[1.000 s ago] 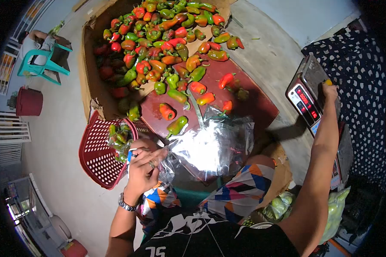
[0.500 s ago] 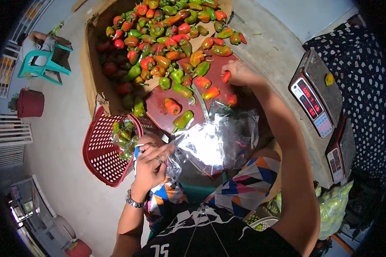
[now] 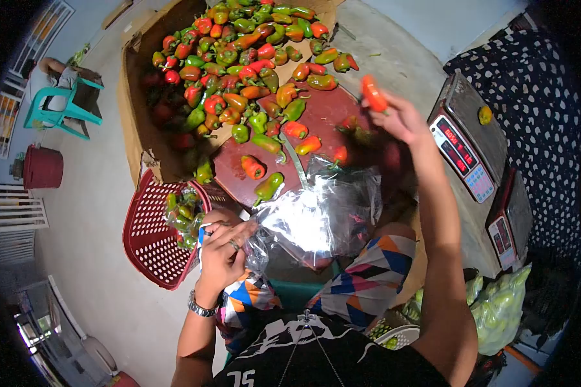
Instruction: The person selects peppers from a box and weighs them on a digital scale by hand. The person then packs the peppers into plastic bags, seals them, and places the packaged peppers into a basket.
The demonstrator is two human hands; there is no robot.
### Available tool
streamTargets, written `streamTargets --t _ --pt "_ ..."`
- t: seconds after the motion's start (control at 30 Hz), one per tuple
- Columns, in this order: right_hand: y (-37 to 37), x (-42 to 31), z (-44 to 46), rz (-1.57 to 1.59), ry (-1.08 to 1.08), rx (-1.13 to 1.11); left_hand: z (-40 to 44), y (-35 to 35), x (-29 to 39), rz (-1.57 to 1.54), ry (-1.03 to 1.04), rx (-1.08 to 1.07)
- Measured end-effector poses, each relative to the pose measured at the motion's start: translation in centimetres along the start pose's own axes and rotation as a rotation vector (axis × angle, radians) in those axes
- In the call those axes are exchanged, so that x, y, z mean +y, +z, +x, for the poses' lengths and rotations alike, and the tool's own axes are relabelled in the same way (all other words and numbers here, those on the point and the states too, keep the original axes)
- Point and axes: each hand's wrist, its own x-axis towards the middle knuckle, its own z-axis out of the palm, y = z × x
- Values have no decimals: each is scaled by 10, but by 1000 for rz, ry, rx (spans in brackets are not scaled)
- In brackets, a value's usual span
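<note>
My right hand (image 3: 397,117) is raised over the right side of the dark red tabletop (image 3: 229,164), closed on an orange-red pepper (image 3: 373,95). My left hand (image 3: 223,255) rests by my knee, its fingers closed on the gathered edge of a clear plastic bag (image 3: 339,216). The shiny bag spreads across the front of the tabletop and my lap. A knife (image 3: 295,161) lies on the tabletop, its lower end meeting the bag. Loose peppers surround it, including a green one (image 3: 268,187) and a red-orange one (image 3: 253,167).
A cardboard box (image 3: 132,109) spills red and green peppers onto the tabletop. A red perforated basket (image 3: 150,242) on the left holds bagged peppers. On the right stand two digital scales, the farther scale (image 3: 461,151) bearing a yellowish pepper (image 3: 485,115). A filled plastic bag (image 3: 500,313) sits lower right.
My right hand has lifted off the tabletop and moved right with the orange-red pepper, which now shows whole. My left hand stays at the bag's edge. The view has shifted slightly.
</note>
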Motion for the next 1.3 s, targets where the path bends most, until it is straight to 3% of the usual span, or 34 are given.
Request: streamTargets --t 0.1,0.17,0.23,0.3,0.37,0.47,0.57,0.73,0.83,0.87,0.9,0.93,0.97,1.0,1.03,1.1,1.17,1.27,1.3 --pt "4 -44 -60 73 -367 388 -1 -1 6 -4 -28 -2" --pt "-60 -90 -105 -70 -509 360 0 -3 4 21 -20 -13" --pt "-137 -136 -154 -207 -586 704 0 -4 3 5 -36 -38" --pt "-163 -159 -180 -417 -725 1315 -2 -4 2 0 -62 -67" --pt "-196 -170 -211 -794 -523 2012 0 -3 5 17 -52 -56" --pt "-245 -176 -231 -1093 6 2229 3 -2 7 37 -44 -44" --pt "-234 -174 -222 -1175 228 2120 1 -3 7 47 -51 -48" --pt "-237 -176 -218 -1325 177 2060 4 -5 9 55 -52 -39" --pt "-172 -145 -201 -1534 -120 2191 0 -1 1 27 -47 -23" --pt "-161 -126 -194 -1730 -552 2209 0 -1 1 16 -54 -22" --pt "-144 -108 -189 -1922 -785 2025 -1 -2 0 7 -62 -21" --pt "-130 -92 -177 -1849 -867 1665 -2 -2 -1 3 -56 -25" --pt "-87 -53 -149 -1872 -968 1470 -1 -3 -1 9 -53 -27" --pt "-67 -21 -123 -1630 -974 1183 0 -4 2 12 -48 -31" --pt "-40 4 -101 -1639 -685 999 2 -3 2 12 -40 -33" --pt "-20 41 -57 -1904 -804 434 0 -2 0 10 -23 -39" --pt "0 64 -11 -1752 -686 292 2 -4 1 4 -14 -37" --pt "18 72 30 -2065 -112 245 0 -1 -1 6 -16 -21" --pt "24 68 38 -1946 -48 274 0 -1 -1 7 -21 -15"
